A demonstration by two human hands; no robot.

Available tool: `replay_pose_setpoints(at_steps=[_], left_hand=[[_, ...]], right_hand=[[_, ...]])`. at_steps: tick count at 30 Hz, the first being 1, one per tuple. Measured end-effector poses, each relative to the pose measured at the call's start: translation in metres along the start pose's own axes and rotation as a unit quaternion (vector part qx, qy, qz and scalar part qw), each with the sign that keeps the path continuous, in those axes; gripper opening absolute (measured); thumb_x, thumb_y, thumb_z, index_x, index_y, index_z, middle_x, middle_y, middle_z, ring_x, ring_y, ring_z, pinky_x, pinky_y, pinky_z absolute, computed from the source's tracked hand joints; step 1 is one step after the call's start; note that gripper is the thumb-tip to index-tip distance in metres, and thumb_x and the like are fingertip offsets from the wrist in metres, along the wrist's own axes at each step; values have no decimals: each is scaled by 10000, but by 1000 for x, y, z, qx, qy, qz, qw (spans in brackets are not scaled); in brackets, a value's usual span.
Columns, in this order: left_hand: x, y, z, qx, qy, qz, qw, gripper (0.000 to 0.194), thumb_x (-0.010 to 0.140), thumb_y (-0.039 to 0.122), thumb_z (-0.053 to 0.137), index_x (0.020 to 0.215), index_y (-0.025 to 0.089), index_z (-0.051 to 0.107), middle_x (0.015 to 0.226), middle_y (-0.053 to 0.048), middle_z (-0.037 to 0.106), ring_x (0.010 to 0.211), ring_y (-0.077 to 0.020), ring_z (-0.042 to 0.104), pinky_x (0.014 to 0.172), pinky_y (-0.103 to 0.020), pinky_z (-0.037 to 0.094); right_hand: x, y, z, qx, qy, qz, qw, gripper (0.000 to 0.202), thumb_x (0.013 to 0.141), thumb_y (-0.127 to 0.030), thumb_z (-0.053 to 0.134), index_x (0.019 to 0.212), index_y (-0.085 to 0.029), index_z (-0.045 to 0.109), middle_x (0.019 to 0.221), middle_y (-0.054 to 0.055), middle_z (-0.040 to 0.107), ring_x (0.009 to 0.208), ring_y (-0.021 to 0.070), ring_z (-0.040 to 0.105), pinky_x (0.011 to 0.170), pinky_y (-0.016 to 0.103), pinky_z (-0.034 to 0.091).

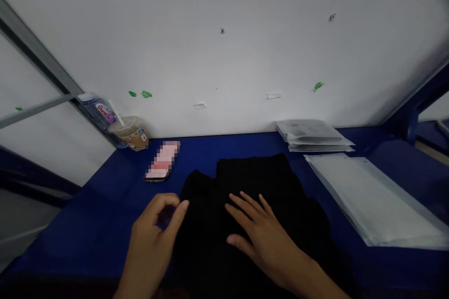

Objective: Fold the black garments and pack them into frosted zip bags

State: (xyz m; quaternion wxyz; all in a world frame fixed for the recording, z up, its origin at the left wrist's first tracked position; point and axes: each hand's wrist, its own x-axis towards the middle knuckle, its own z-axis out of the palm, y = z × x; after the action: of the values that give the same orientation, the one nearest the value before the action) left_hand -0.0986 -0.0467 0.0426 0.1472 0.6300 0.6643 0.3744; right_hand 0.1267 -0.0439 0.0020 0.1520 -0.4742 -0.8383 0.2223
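I've got 2 hands here, 1 L hand (152, 231) + 1 R hand (264, 236), w/ 1 bundle of black cloth (256, 175), 1 blue table (105, 224), 1 phone (163, 161), 1 bottle (100, 111) & 1 cup (135, 138) w/ 1 straw (115, 112). Clear bags make 2 piles, i.e. 1 back pile (310, 133) & 1 front pile (375, 198), but I can't tell the no. of bags in either. On the wall (175, 56) I count 4 green marks (146, 94) incl. 1 at far L, plus 2 white scraps (274, 96) & 2 small dark fixings or holes (222, 31).
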Motion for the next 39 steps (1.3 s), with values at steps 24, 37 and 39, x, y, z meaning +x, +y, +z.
replay_pose_setpoints(at_steps=[24,37,39], left_hand=[[-16,31,68,71,-146,-52,985,654,777,499,577,1343,228,389,902,-65,661,842,-283,621,787,-482,451],[-14,35,75,-54,118,209,969,417,765,107,570,1159,203,472,941,-44,598,855,-182,606,753,-326,515],[-18,36,87,-29,47,351,935,382,812,52,486,1167,194,484,976,-65,599,884,-177,592,757,-322,523]], right_hand=[[-21,32,7,-144,82,57,985,586,795,-24,360,1326,-245,475,1380,33,472,1145,297,460,849,479,423],[-17,17,-5,106,213,118,964,349,928,-279,351,1237,-244,509,1001,56,663,884,194,613,802,389,466],[-19,23,-9,175,204,188,945,393,929,-382,338,1281,-256,459,914,40,676,804,190,639,747,363,488]])
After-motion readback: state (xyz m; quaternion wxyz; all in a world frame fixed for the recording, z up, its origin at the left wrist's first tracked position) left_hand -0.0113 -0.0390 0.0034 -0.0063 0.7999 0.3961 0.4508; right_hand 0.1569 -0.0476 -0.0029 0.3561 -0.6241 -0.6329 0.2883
